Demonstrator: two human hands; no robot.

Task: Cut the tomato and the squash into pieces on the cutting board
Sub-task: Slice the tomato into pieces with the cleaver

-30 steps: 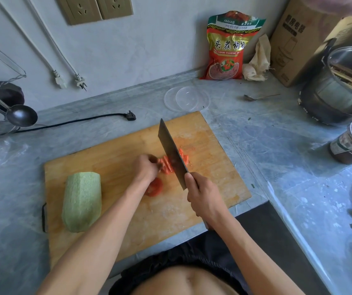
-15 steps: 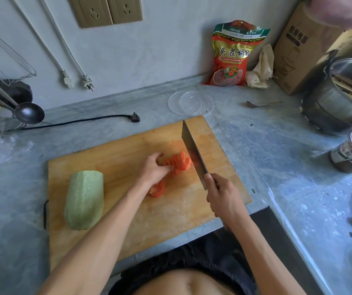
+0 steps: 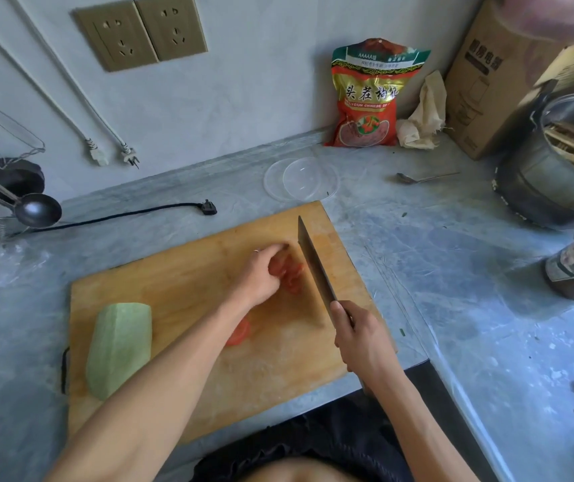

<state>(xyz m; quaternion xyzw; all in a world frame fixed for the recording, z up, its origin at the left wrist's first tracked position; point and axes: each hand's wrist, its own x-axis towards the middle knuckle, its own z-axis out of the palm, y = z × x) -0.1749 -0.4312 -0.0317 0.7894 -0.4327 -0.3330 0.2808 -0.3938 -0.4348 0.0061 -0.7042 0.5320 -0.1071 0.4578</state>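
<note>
Near the board's (image 3: 181, 394) far right corner the cut tomato (image 3: 292, 274) is bunched under the curled left hand (image 3: 259, 274) for steadying, the knife (image 3: 315, 266) is gripped closed-fisted by the right hand (image 3: 365, 339) just beside it, and the squash (image 3: 118, 344) is left whole at the left edge.

We saw the wooden cutting board (image 3: 181, 307) lying flat on the grey bench (image 3: 435, 273), its surface stained orange-red toward the right. The tomato (image 3: 290, 273) was already in red slices, bunched near the board's right-centre, with one separate piece (image 3: 238, 333) lying nearer the front edge. The squash (image 3: 118, 346), pale green, peeled and uncut, lay on its side at the board's left end, well apart from the tomato slices.
</note>
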